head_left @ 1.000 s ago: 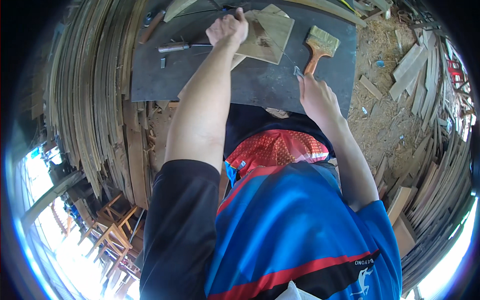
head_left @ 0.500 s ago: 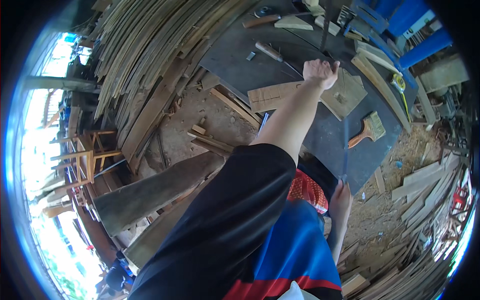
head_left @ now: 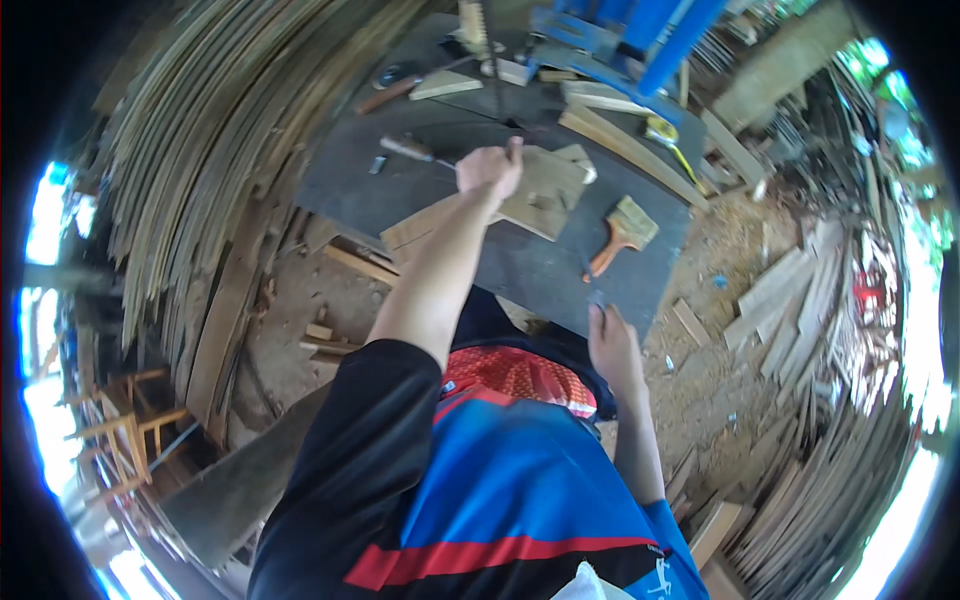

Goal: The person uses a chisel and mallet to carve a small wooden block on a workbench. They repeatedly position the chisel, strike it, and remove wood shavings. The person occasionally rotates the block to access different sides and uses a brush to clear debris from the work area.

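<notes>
My left hand (head_left: 488,170) is closed, resting at a flat wooden board (head_left: 545,200) on a dark tabletop (head_left: 520,265); whatever its fingers grip is hidden. My right hand (head_left: 614,340) is closed too, by the table's near edge. A small greyish piece (head_left: 596,298) shows at its fingertips, too blurred to name. A wide paintbrush with an orange handle (head_left: 618,236) lies just beyond that hand. Left of my left hand is a wooden-handled tool (head_left: 408,148) with a thin metal shank. A paler board (head_left: 415,228) lies partly under my left forearm.
Blue metal machinery (head_left: 600,45) stands behind the table. A yellow tape measure (head_left: 661,130) lies near a long wooden strip (head_left: 632,152) at the right. Stacked planks (head_left: 240,110) rise at the left; scrap wood (head_left: 800,280) covers ground at the right. A wooden stool (head_left: 130,430) is lower left.
The view has shifted and turned, so the table now sits further left in it. My right hand has come closer to the paintbrush; my left hand stays at the board.
</notes>
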{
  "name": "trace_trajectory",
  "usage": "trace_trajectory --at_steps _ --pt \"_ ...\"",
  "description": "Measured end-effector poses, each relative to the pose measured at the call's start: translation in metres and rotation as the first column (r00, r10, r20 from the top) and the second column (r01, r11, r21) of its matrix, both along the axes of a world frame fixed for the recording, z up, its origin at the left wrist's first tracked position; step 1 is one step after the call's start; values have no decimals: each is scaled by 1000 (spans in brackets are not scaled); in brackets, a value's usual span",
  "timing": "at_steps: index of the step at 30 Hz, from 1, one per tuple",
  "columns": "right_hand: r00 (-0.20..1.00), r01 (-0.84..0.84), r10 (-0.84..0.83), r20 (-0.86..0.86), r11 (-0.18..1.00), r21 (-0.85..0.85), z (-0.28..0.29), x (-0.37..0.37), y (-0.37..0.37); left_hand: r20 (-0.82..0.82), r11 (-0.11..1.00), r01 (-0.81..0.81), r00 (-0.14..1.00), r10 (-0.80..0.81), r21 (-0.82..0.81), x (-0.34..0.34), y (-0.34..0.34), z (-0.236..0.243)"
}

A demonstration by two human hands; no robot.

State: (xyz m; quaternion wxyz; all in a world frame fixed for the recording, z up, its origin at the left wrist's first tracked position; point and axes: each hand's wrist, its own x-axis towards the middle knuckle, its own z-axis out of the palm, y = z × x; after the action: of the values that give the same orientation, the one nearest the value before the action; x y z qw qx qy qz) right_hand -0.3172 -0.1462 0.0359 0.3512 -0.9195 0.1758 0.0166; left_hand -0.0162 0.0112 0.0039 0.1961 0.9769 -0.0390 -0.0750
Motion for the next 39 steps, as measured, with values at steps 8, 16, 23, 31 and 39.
trace_trajectory --at_steps 8,16,23,31,39 --pt "1000 5 -7 -25 996 -94 -18 60 16 41 999 -53 998 53 -4 4 -3 -6" --pt "998 -58 58 -6 979 -195 -23 110 23 3 998 -61 998 61 14 2 -2 -4" --pt "995 -63 46 -84 975 -215 -21 144 29 22 991 -131 991 131 32 5 -8 -2" --pt "977 -57 18 -214 983 -174 2 86 25 -16 990 -133 991 133 44 2 -9 1" --pt "969 1 -33 -244 991 -132 18 -38 -35 -61 993 -118 991 117 -13 5 2 0"
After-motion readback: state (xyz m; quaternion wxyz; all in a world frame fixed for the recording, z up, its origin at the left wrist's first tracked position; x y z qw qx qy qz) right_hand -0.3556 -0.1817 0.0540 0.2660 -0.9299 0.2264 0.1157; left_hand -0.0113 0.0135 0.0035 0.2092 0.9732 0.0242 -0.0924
